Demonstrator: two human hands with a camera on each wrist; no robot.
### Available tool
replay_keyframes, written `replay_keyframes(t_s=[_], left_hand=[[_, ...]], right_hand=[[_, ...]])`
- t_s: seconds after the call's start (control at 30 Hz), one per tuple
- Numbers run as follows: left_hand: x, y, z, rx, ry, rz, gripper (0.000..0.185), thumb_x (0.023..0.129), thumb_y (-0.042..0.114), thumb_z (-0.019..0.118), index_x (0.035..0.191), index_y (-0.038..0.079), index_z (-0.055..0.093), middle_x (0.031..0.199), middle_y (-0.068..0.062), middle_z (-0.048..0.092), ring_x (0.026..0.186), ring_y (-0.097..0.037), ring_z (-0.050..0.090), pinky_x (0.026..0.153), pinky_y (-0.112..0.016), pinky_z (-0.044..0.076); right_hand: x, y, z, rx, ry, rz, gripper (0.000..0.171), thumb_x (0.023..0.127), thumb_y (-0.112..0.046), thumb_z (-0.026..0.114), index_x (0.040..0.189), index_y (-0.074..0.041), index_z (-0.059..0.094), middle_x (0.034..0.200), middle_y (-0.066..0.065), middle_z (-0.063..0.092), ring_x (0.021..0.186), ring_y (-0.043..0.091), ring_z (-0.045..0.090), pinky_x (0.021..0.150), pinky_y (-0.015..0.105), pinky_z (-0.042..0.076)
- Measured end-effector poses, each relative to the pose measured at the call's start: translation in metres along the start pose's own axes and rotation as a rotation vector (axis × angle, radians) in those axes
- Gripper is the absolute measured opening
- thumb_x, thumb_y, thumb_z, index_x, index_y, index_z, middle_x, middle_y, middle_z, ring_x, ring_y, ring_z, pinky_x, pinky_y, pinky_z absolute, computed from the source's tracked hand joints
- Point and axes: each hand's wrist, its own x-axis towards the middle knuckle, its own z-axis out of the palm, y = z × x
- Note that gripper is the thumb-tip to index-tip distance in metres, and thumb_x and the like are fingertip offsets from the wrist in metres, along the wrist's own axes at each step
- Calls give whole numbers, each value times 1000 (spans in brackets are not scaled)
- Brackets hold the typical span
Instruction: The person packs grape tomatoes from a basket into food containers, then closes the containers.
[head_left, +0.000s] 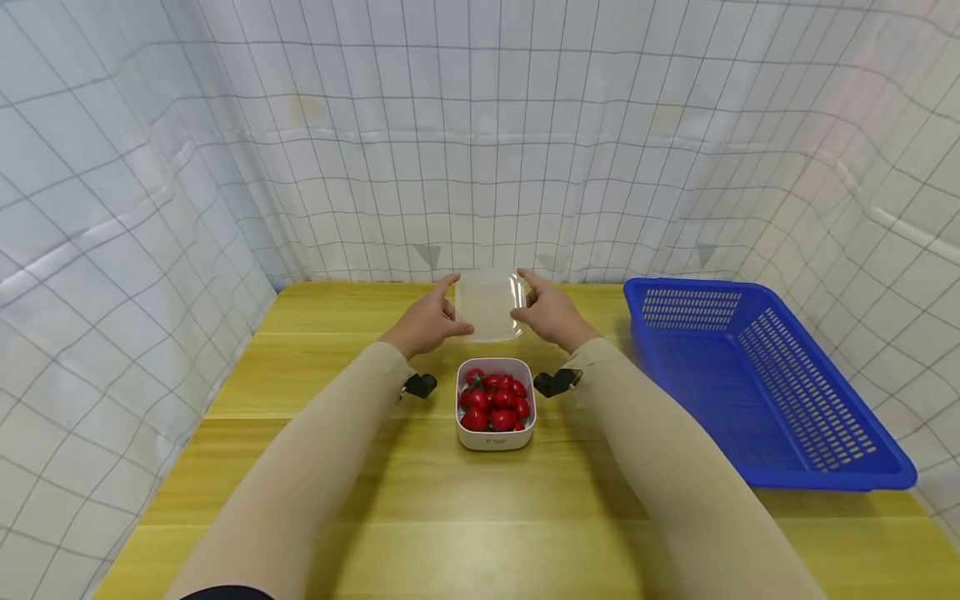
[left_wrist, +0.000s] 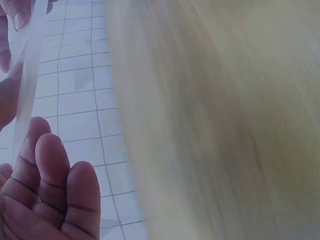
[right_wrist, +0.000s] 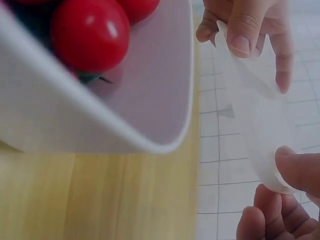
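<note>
A translucent, pale square lid is held up beyond a white square container. My left hand pinches its left edge between thumb and fingers, and my right hand pinches the right edge. Small red tomatoes fill much of the uncovered container, which stands nearer to me between the forearms. In the right wrist view the lid is tilted, apart from the container's rim. The left wrist view catches the lid almost edge-on, with several left fingers below it.
A blue plastic basket with slotted sides stands on the right of the wooden table. White grid-patterned cloth hangs behind the table and along both sides. Black wrist-camera mounts sit close to either side of the container.
</note>
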Motion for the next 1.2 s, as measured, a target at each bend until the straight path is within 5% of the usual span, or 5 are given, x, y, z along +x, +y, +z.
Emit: replay_keyframes(t_s=[0.23,0.4,0.63,0.87,1.2], left_hand=[[-8,7,-6,-56,14,4,97,95,25,81,169,21,18,111,-12,64,94,-26,64,79,-38,49],[-12,10,-7,-95,23,12,97,95,23,81,169,20,18,117,-13,62,108,-30,67,84,-40,52],[-16,12,-12,-13,49,56,94,98,27,77,170,24,17,100,-10,65,94,-27,60,81,-41,48],[-19,14,-13,-1,86,93,80,102,27,72,168,30,27,109,-9,61,105,-29,66,75,-39,49],[-25,19,-18,-18,146,125,67,102,25,71,163,25,41,115,-10,64,92,-27,67,72,-35,49]], right_hand=[[-9,-12,-8,61,-4,20,78,99,-16,72,166,-18,32,129,13,60,75,20,59,61,30,47],[-13,-17,-12,92,9,12,75,99,-13,72,164,-17,35,123,13,60,89,26,66,67,31,51],[-17,-21,-13,52,17,-48,79,98,-9,72,166,-20,34,115,14,62,80,24,68,68,28,55],[-21,-24,-13,25,12,-82,68,104,-13,65,165,-24,38,113,12,65,78,23,70,69,31,58],[-29,-34,-22,86,27,-103,53,108,-16,60,160,-23,49,110,13,67,78,26,72,66,30,57]])
